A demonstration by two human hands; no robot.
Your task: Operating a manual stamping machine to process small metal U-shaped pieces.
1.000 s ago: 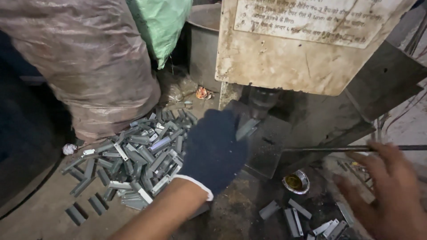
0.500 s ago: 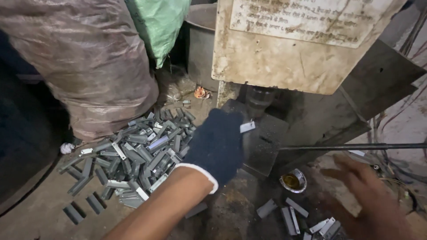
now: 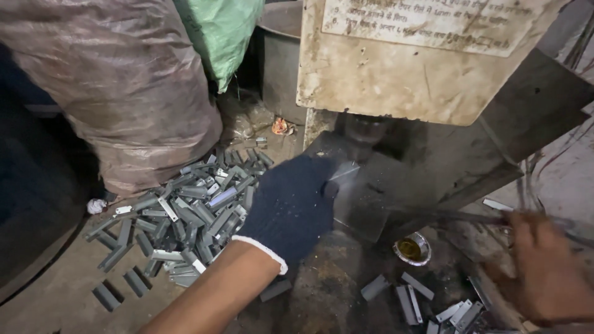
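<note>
Under the grimy press head, gloved fingertips (image 3: 331, 185) of the left hand (image 3: 291, 207) pinching a small flat grey metal strip (image 3: 344, 171) on the die block, dark knit glove with white cuff, blurred bare right hand (image 3: 541, 266) curled around a thin rod (image 3: 458, 215), heap of matching dull strips (image 3: 192, 213) left of the wrist, small oil-filled tin (image 3: 411, 248) beside the block

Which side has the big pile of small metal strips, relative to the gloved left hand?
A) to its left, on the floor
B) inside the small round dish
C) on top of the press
A: the pile of metal strips lies left of the gloved left hand, beside the sack.
</note>
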